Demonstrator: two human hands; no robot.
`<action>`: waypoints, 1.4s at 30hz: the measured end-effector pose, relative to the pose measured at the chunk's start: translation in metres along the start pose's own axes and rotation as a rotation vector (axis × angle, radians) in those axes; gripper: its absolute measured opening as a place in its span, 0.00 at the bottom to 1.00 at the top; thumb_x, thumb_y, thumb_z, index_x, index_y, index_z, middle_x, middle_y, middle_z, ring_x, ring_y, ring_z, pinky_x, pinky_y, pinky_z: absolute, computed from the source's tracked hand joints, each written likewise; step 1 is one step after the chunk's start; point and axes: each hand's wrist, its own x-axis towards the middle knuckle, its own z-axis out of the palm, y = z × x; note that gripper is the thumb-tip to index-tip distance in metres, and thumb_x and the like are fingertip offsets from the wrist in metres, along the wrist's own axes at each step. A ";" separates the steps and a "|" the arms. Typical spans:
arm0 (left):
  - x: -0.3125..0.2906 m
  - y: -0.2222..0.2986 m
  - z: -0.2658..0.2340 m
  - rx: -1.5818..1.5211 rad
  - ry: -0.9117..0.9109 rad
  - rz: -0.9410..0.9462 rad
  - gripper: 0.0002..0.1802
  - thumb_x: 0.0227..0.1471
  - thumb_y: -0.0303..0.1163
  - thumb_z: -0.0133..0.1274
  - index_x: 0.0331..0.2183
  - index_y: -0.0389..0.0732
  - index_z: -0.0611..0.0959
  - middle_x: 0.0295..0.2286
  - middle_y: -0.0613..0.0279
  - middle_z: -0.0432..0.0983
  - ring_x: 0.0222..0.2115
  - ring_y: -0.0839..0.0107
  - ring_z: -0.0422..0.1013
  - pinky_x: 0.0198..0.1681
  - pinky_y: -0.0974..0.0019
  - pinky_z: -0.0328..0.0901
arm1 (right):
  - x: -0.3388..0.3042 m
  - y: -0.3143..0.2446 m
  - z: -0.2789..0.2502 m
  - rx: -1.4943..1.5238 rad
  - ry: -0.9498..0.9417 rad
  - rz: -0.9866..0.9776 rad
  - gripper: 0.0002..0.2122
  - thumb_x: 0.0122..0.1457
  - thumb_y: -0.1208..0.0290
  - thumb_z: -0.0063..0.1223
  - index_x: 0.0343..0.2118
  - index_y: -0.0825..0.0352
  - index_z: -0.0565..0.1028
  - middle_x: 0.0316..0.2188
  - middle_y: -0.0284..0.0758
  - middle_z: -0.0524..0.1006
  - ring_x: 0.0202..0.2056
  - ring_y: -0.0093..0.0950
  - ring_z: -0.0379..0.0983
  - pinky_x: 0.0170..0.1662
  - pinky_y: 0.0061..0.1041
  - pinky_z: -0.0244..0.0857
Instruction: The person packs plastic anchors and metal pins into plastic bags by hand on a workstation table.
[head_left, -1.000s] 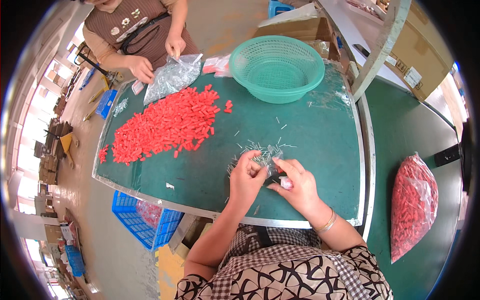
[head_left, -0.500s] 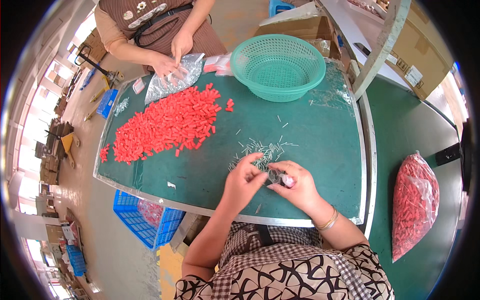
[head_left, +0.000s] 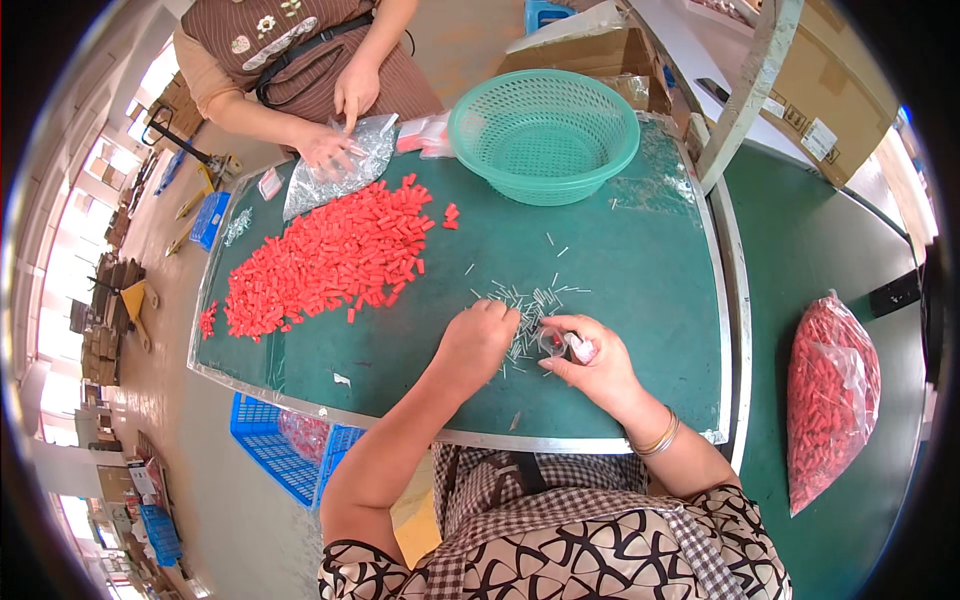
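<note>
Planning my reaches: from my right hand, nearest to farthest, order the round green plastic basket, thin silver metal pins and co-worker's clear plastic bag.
1. Silver pins, just ahead-left.
2. Green basket, far edge.
3. Clear bag, far left.

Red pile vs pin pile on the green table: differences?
The red pile is chunky red pieces; the pin pile is thin silvery ones. The red pile is bigger and denser; the pin pile is smaller and sparser. The red pile sits further left than the pin pile. Both lie loose on the table.
</note>
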 end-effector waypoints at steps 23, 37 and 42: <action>-0.013 0.012 -0.016 -1.236 0.267 -0.715 0.05 0.48 0.21 0.55 0.31 0.32 0.80 0.25 0.63 0.77 0.23 0.80 0.71 0.28 0.76 0.68 | 0.001 0.005 0.004 -0.021 -0.012 0.014 0.21 0.42 0.80 0.63 0.43 0.65 0.74 0.35 0.31 0.75 0.37 0.21 0.70 0.42 0.20 0.64; 0.021 -0.052 -0.003 -0.083 0.450 -0.256 0.05 0.43 0.23 0.56 0.27 0.35 0.80 0.25 0.56 0.76 0.26 0.59 0.72 0.31 0.63 0.66 | 0.000 0.005 0.003 -0.082 -0.021 0.003 0.19 0.44 0.75 0.62 0.43 0.62 0.75 0.33 0.33 0.76 0.37 0.28 0.73 0.42 0.24 0.65; 0.031 -0.069 0.008 0.026 0.283 -0.259 0.03 0.44 0.24 0.52 0.25 0.35 0.79 0.24 0.53 0.72 0.26 0.54 0.70 0.30 0.57 0.65 | 0.000 0.004 0.002 -0.086 -0.027 0.015 0.19 0.44 0.75 0.62 0.42 0.62 0.75 0.33 0.32 0.76 0.36 0.28 0.72 0.42 0.24 0.65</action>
